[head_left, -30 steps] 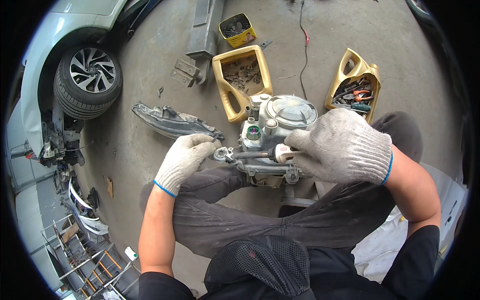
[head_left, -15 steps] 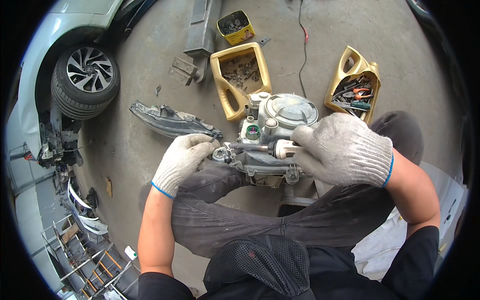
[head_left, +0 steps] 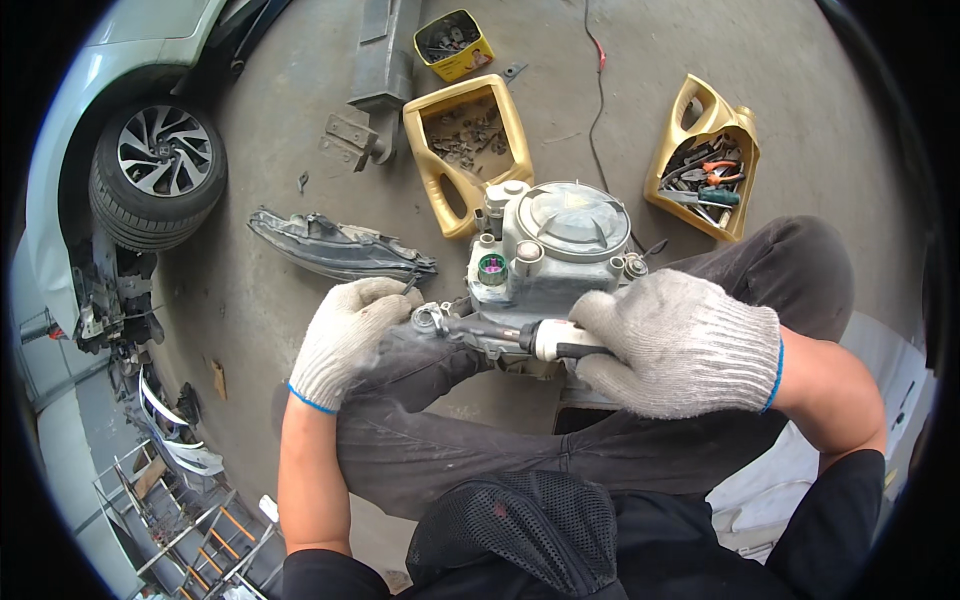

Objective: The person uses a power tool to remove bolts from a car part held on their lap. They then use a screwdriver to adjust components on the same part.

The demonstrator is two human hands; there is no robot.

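Note:
A grey headlight housing [head_left: 552, 250] with a round rear cap rests on my knees, between my legs. My right hand [head_left: 680, 340], in a white knit glove, is closed around the white and black handle of a screwdriver [head_left: 520, 335]; its shaft runs left along the housing's near edge. My left hand [head_left: 345, 335], also gloved, grips the housing's left corner where the screwdriver tip meets a bracket.
On the concrete floor lie a black headlight lens [head_left: 335, 245], a cut-open yellow jug of small parts [head_left: 465, 145], another yellow jug holding pliers and tools [head_left: 705, 160] and a small yellow tin [head_left: 452, 45]. A white car with a wheel [head_left: 155, 165] stands at left.
The housing and both hands have stayed nearly in place; the screwdriver shaft has shifted slightly against the left bracket.

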